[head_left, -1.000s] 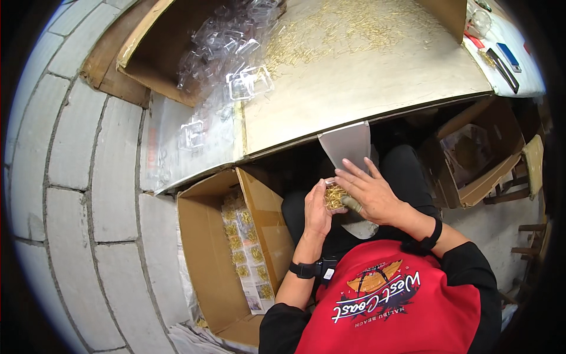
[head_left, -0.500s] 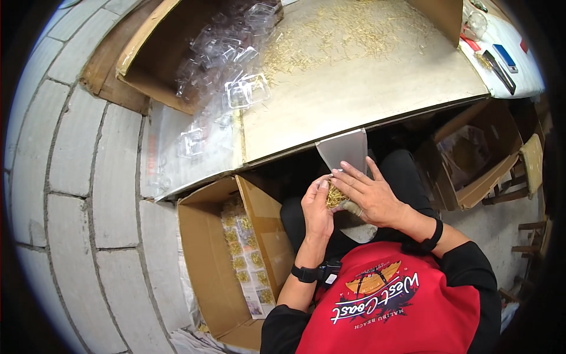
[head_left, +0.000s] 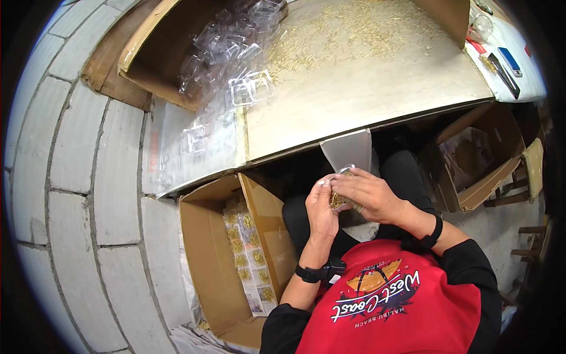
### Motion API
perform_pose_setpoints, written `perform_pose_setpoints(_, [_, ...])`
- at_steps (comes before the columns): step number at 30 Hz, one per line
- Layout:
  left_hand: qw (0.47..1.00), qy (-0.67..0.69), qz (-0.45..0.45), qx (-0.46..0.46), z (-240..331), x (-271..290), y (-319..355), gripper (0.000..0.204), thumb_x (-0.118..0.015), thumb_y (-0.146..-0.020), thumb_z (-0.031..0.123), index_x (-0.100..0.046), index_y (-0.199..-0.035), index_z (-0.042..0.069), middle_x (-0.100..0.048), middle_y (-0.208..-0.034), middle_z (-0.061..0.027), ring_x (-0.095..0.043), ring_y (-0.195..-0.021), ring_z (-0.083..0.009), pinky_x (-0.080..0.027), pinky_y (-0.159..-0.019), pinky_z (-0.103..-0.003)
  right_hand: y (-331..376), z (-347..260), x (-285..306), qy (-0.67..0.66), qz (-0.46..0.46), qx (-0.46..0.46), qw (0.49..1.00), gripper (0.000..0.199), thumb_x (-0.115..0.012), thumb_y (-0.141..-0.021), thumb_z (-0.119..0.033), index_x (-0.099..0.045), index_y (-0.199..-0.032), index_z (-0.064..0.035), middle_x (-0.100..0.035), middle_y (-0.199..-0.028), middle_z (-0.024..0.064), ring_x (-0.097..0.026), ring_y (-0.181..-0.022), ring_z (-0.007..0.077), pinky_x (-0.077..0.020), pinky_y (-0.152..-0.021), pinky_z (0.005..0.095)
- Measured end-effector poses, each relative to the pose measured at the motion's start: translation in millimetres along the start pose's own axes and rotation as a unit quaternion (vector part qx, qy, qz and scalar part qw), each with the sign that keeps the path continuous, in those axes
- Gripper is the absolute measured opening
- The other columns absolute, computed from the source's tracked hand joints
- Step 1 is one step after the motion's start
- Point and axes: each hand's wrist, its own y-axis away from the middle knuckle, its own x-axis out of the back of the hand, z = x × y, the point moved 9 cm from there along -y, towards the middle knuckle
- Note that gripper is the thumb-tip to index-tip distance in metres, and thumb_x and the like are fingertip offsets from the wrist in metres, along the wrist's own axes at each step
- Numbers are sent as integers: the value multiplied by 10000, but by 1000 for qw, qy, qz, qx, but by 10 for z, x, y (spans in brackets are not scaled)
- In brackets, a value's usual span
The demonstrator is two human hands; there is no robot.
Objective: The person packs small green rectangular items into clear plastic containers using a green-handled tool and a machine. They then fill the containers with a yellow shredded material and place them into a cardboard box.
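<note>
Above my lap, my left hand [head_left: 321, 211] is closed around the side of a small clear plastic blister pack [head_left: 337, 202] filled with thin gold-coloured pins. My right hand [head_left: 372, 197] lies across the pack's other side, fingers bent over it and partly hiding it. A clear rim shows at the top, between the fingertips. Just beyond the hands, a grey-white chute-like sheet [head_left: 348, 152] hangs from the table's edge. To the left, an open cardboard box [head_left: 213, 280] holds rows of similar gold-filled packs [head_left: 240, 248].
Loose gold pins [head_left: 348, 38] are spread over the pale tabletop [head_left: 365, 97]. Clear plastic shells [head_left: 233, 56] spill from a tilted carton [head_left: 141, 50] at the far left. Far right are a black-handled tool [head_left: 504, 76] and a blue object [head_left: 509, 61]. Another carton [head_left: 492, 171] stands below.
The right hand's fingers have curled from nearly flat to bent over the pack. The pack is tilted up more, and its clear rim now shows. The view has shifted slightly.
</note>
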Motion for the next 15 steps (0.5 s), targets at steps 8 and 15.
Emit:
perform_pose_setpoints(8, [1000, 7, -9, 5, 49, -69, -2, 249, -453, -938, 204, -498, -1096, 17, -616, -932, -90, -646, -753, -161, -575, -534, -289, -48, 218, 229, -27, 27, -122, 992, 452, -561, -829, -114, -454, -1262, -43, -485, -1272, 148, -419, -1223, 311, -341, -1010, 412])
perform_pose_setpoints(15, [999, -31, 4, 5, 16, 1, -63, 243, -510, -911, 176, -498, -1099, 22, -616, -967, -99, -647, -791, -176, -582, -550, -297, -2, 382, 150, -102, 17, -159, 982, 431, -496, -887, -136, -411, -1300, -43, -435, -1323, 153, -349, -1276, 324, -292, -1046, 404])
